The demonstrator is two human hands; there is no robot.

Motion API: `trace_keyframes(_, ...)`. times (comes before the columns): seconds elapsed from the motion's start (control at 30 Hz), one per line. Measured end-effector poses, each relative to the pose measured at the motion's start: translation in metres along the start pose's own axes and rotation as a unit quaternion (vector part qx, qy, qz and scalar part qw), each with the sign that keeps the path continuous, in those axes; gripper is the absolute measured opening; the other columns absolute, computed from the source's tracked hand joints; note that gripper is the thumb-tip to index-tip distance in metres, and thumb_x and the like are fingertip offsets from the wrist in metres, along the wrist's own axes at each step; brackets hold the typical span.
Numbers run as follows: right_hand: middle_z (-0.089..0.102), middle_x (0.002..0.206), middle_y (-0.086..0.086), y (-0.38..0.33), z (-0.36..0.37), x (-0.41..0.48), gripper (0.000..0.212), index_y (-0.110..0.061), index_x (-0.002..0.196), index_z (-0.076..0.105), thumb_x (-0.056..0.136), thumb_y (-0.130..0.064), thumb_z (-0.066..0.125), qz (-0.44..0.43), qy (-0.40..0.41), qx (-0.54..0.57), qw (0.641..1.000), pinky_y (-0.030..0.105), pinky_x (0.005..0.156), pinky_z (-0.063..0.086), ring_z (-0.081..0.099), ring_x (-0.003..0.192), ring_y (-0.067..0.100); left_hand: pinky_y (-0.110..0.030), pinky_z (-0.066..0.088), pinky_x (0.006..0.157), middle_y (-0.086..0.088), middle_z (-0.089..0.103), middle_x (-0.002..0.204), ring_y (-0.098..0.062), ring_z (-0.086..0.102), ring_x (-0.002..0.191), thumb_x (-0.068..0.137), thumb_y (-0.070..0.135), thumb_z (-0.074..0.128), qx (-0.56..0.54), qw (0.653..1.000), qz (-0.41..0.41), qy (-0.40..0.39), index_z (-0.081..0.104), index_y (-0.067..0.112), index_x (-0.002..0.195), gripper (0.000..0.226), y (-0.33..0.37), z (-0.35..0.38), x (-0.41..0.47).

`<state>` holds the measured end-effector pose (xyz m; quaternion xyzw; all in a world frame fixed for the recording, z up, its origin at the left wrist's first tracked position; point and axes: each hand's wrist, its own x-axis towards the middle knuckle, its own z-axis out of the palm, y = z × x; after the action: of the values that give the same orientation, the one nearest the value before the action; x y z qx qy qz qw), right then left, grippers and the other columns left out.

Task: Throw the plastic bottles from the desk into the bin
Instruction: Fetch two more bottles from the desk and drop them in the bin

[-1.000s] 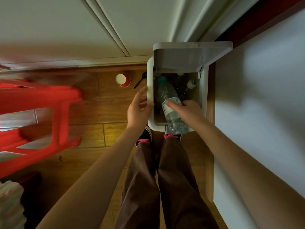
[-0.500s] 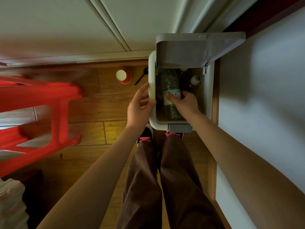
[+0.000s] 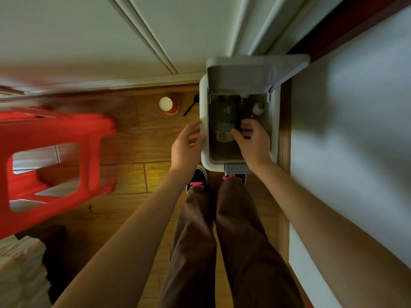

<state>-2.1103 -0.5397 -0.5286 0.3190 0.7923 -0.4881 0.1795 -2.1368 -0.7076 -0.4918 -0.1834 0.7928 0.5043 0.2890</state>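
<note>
A white pedal bin [image 3: 203, 103] stands on the wooden floor with its lid [image 3: 244, 74] up. A clear plastic bottle [image 3: 223, 112] with a green-and-white label lies inside along the left wall, dim and low in the bin. Another bottle with a white cap [image 3: 258, 107] sits at the bin's back right. My right hand [image 3: 253, 141] hovers over the bin's opening, fingers loosely curled and apart beside the label, gripping nothing. My left hand [image 3: 185, 147] rests spread against the outside of the bin's left rim.
My shoe presses the grey pedal [image 3: 236, 168]. A red plastic stool [image 3: 55, 134] stands to the left. A red cup [image 3: 170, 105] and a black spoon [image 3: 191, 106] lie on the floor left of the bin. A white panel [image 3: 344, 130] flanks the right.
My right hand lowered the bottle cap-first into the bin and let go of it; the bottle now lies deeper inside. My left hand stayed at the rim.
</note>
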Motion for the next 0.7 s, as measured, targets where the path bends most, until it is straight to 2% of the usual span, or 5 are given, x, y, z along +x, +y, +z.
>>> trace_keyframes(0.1, 0.063, 0.117, -0.002, -0.035, -0.035, -0.043, 0.038, -0.013, 0.125, 0.056, 0.091, -0.03, 0.062, -0.019, 0.007, 0.005, 1.0, 0.034, 0.092, 0.055, 0.061, 0.105, 0.012, -0.009, 0.045, 0.071, 0.01, 0.062, 0.113, -0.002, 0.058, 0.095, 0.094, 0.02, 0.055, 0.022, 1.0, -0.014, 0.012, 0.057, 0.019, 0.127, 0.033, 0.043, -0.021, -0.036)
trace_keyframes(0.27, 0.063, 0.12, 0.0, -0.14, -0.121, -0.15, 0.039, -0.013, 0.128, 0.055, 0.095, -0.034, 0.055, -0.068, -0.001, -0.016, 0.998, 0.03, 0.093, 0.052, 0.058, 0.106, 0.009, 0.002, 0.039, 0.065, 0.014, 0.064, 0.096, 0.006, 0.057, 0.087, 0.094, 0.026, 0.054, 0.038, 0.998, 0.04, -0.006, 0.064, 0.024, 0.107, 0.016, 0.158, -0.081, -0.147)
trace_keyframes(0.5, 0.065, 0.118, 0.003, -0.26, -0.228, -0.302, 0.036, -0.014, 0.126, 0.055, 0.097, -0.035, 0.049, -0.195, 0.022, -0.086, 0.977, 0.038, 0.092, 0.054, 0.06, 0.109, 0.016, -0.006, 0.042, 0.072, 0.011, 0.067, 0.1, 0.002, 0.06, 0.091, 0.096, 0.028, 0.052, 0.115, 0.977, 0.178, -0.009, 0.065, 0.028, 0.106, 0.017, 0.276, -0.157, -0.304)
trace_keyframes(0.6, 0.062, 0.125, 0.003, -0.281, -0.254, -0.346, 0.037, -0.014, 0.128, 0.056, 0.097, -0.034, 0.049, -0.231, 0.022, -0.14, 0.962, 0.027, 0.094, 0.05, 0.057, 0.115, 0.017, -0.021, 0.045, 0.085, 0.01, 0.064, 0.111, -0.005, 0.058, 0.101, 0.097, 0.032, 0.048, 0.19, 0.955, 0.226, -0.011, 0.062, 0.026, 0.117, 0.026, 0.292, -0.177, -0.348)
trace_keyframes(0.7, 0.061, 0.128, 0.001, -0.279, -0.27, -0.377, 0.04, -0.017, 0.131, 0.055, 0.098, -0.037, 0.047, -0.237, 0.016, -0.209, 0.949, 0.017, 0.092, 0.038, 0.055, 0.117, 0.014, -0.02, 0.039, 0.089, 0.01, 0.061, 0.119, -0.003, 0.052, 0.108, 0.098, 0.034, 0.044, 0.253, 0.935, 0.249, -0.012, 0.059, 0.024, 0.125, 0.032, 0.292, -0.187, -0.375)
